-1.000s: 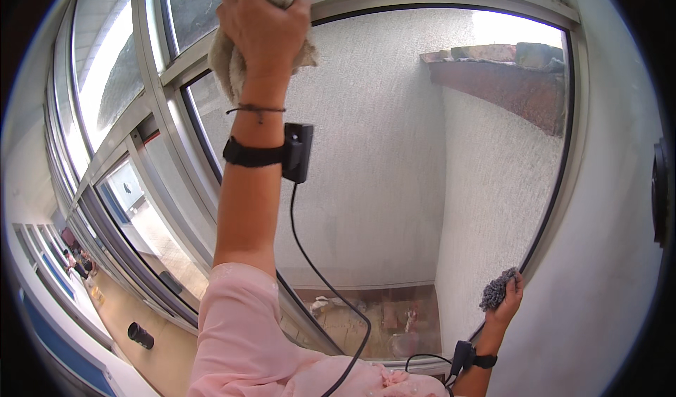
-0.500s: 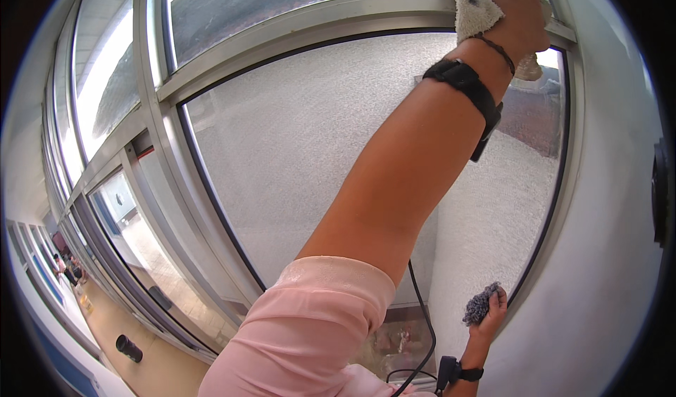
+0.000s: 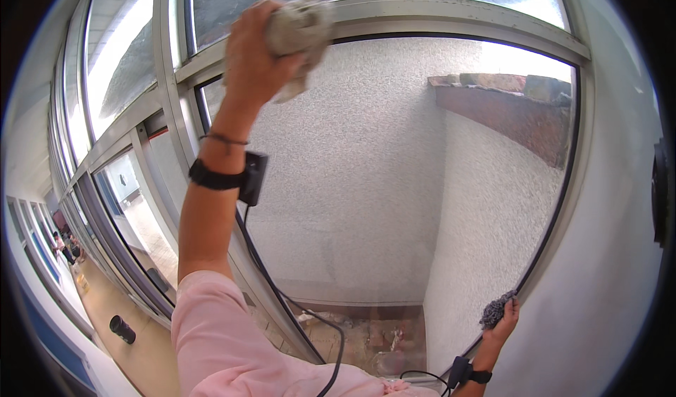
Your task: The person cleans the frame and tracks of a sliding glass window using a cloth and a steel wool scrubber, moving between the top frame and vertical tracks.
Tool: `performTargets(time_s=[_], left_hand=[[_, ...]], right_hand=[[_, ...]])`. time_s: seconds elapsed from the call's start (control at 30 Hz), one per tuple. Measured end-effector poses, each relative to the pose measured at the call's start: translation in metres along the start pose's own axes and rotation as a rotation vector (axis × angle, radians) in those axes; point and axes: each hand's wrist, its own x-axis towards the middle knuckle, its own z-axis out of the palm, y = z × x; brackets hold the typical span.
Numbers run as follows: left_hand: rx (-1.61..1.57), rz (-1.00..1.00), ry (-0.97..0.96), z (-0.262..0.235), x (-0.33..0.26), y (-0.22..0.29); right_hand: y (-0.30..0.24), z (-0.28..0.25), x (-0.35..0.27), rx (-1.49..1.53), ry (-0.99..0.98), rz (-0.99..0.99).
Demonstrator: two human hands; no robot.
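Two hands press cloths against window frame

I am counting two hands of mine: my left hand up high, my right hand low at the right. I am gripping two cloths, one pale rag in the left and one dark grey rag in the right. I am wearing two black wrist straps, one on each arm. I am seeing one dark cylinder on the floor, far left.
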Motion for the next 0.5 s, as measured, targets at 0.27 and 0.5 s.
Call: performTargets(time_s=[0.27,0.5], left_hand=[[-0.007,-0.465,0.265,-0.057,-0.058,-0.077],[-0.101,-0.322,0.324,0.011,-0.013,0.014]], right_hand=[[-0.037,-0.023,0.036,-0.097,0.099,-0.135],[-0.067,-0.052,0.056,-0.196,0.073,-0.137]])
